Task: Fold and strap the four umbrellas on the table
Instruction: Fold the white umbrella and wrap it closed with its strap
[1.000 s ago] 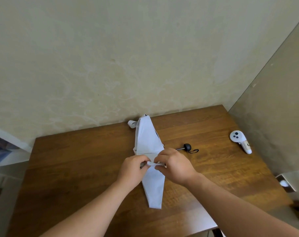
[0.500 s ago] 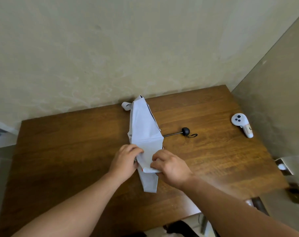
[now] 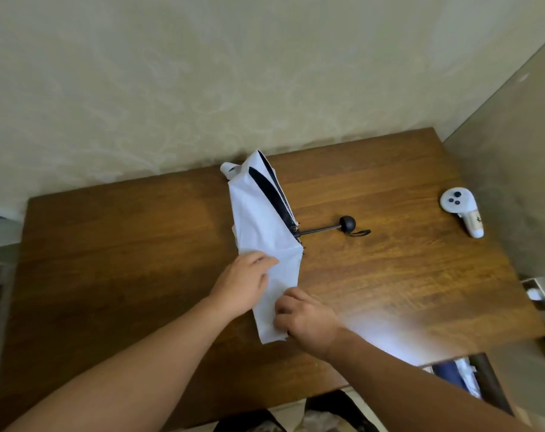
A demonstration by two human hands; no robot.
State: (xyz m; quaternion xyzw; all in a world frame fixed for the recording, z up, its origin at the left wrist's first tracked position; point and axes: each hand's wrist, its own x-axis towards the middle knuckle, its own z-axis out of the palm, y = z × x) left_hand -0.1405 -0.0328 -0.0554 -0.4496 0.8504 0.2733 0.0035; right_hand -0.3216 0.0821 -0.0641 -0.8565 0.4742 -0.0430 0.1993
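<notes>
We have the white umbrella [image 3: 265, 232] lying mid-table, its canopy running from the far edge toward the near edge, black handle [image 3: 347, 223] sticking out toward the right edge. Our left hand [image 3: 241, 283] presses flat on the fabric, fingers spread. Our right hand [image 3: 305, 319] pinches the canopy's near end, fingers curled, though what exactly they grasp is hard to make out. A white controller [image 3: 461, 210] sits by the right edge.

I am seeing 1 white umbrella [image 3: 265, 219] lying on 1 wooden bench [image 3: 109, 260], 1 white controller [image 3: 461, 210] resting near the right edge, and my 2 hands, left [image 3: 240, 285] and right [image 3: 305, 319], working.
</notes>
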